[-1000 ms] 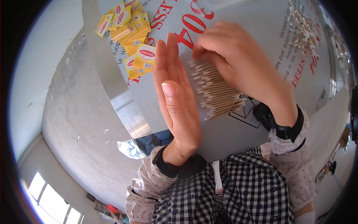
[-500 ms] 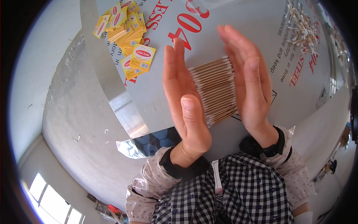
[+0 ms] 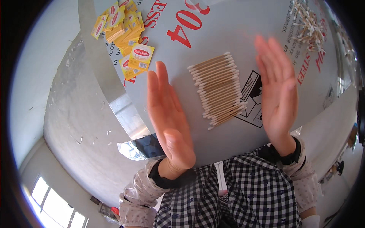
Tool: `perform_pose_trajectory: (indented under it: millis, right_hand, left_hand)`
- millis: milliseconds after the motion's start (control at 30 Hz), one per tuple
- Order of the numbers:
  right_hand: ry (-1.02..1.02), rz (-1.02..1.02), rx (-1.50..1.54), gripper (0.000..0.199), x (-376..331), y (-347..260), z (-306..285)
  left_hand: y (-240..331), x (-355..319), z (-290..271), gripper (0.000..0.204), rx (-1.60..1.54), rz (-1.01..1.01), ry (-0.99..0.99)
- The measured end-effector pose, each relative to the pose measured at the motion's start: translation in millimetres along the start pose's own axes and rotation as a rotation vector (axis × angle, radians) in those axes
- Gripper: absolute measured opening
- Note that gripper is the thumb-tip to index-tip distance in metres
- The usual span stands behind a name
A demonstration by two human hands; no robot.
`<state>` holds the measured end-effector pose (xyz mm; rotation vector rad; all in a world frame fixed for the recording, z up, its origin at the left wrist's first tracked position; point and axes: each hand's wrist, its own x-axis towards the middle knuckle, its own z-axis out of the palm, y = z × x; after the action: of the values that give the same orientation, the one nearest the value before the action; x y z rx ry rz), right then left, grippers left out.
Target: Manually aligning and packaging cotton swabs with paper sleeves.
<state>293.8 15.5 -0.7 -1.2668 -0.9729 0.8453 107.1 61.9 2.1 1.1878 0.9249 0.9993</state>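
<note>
A flat row of cotton swabs (image 3: 218, 89) with wooden sticks and white tips lies side by side on the grey table sheet (image 3: 167, 53). Their ends are slightly uneven, and the nearest few sit a little askew. To the left of the row, my left hand (image 3: 169, 117) stands on edge with fingers stretched out, apart from the swabs. On the other side, my right hand (image 3: 279, 87) is also upright and open, its fingers somewhat blurred. Neither hand holds or touches anything I can make out.
Yellow cards or packets (image 3: 129, 28) are heaped at the far left, with several lying loose nearer me. A jumbled pile of cotton swabs (image 3: 308, 28) is at the far right. Dark blue padded material (image 3: 146, 146) with a silvery edge lies beside the table's near left edge.
Both hands have spread apart, the left one leftward and the right one rightward, away from the ends of the swabs. The row of swabs is now uncovered and its ends look less even.
</note>
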Motion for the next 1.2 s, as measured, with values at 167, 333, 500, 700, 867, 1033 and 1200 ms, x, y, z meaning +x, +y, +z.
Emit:
perform_pose_trajectory:
  millis: [167, 333, 500, 700, 867, 1033, 1200]
  right_hand:
    - [-0.183, -0.100, -0.475, 0.044, -22.2, -12.4, -19.7]
    - [-0.212, -0.252, -0.682, 0.039, -26.2, -17.3, -16.0]
    - [-0.080, -0.162, -0.612, 0.038, -34.9, -11.3, -22.0]
    - [-0.063, -0.159, -0.616, 0.037, -43.0, -10.3, -25.7]
    - [-0.044, -0.168, -0.619, 0.036, -35.9, -7.2, -24.1]
    - [0.019, -0.066, -0.272, 0.039, -33.5, -1.0, -14.9]
    - [0.056, 0.029, 0.041, 0.054, -26.5, -5.3, -2.6]
  left_hand:
    - [-2.1, -4.8, 0.1, 0.103, 0.051, 0.035, -0.165]
    - [-7.0, -3.4, -3.0, 0.102, 0.834, 0.427, -0.443]
    - [-6.2, -38.8, 4.8, 0.095, 1.311, 0.521, -0.635]
    - [-2.6, -41.5, 3.7, 0.097, 1.411, 0.455, -0.817]
    - [-1.9, -29.7, 10.3, 0.103, 1.376, 0.356, -0.751]
    - [-8.8, -15.1, 5.7, 0.113, 1.394, 0.449, -0.720]
    - [-5.0, -11.5, -6.6, 0.111, 0.256, 0.162, -0.287]
